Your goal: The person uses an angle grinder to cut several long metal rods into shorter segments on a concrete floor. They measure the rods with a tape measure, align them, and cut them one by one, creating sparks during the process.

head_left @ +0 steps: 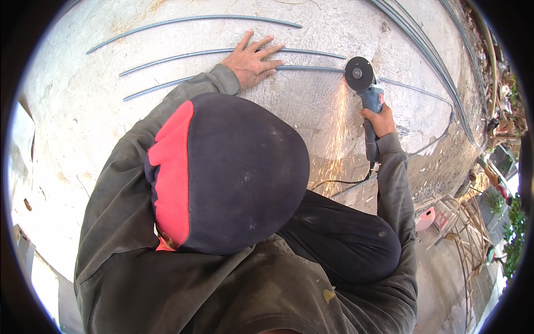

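Observation:
My right hand (381, 119) is wrapped around the body of a blue-grey angle grinder (371, 100). Its dark round disc (356, 67) meets the nearest ribbed steel bar (311, 68), and orange sparks (337, 122) stream from there toward me. That bar appears to carry on to the right beyond the disc. My left hand (253, 60) lies flat with fingers spread, over the nearest bar and a second steel bar (314, 53) just beyond it. A third bar (194, 18) lies farther off, apart from the hand.
Several long bars (428, 53) curve along the far right of the concrete floor (311, 117). The grinder's black cord (334, 181) trails below it. My raised knee (250, 167), in dark cloth with a red panel, fills the middle. A pink container (425, 219) and a frame of thin rods (464, 239) stand right.

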`<state>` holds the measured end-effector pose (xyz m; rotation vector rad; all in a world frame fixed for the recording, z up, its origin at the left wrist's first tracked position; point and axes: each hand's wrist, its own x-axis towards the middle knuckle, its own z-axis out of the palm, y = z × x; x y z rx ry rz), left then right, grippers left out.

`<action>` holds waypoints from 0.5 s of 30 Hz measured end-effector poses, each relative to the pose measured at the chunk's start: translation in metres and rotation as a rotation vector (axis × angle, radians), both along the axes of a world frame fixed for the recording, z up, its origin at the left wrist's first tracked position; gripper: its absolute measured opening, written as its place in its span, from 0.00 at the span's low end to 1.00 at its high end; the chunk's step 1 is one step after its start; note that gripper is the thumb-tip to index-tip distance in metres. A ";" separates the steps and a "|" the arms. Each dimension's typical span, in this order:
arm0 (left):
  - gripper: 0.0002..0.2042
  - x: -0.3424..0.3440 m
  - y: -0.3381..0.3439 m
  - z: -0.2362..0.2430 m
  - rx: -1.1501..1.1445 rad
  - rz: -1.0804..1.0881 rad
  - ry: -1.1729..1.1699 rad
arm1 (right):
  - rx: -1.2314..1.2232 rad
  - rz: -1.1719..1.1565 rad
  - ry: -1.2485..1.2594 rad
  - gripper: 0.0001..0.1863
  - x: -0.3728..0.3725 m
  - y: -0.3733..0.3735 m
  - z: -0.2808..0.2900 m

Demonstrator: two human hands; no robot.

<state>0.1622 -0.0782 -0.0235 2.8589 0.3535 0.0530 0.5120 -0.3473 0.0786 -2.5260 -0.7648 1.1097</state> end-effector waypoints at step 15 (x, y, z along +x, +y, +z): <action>0.19 -0.001 0.000 -0.003 0.010 0.005 -0.013 | -0.012 0.049 -0.034 0.30 -0.004 0.008 0.009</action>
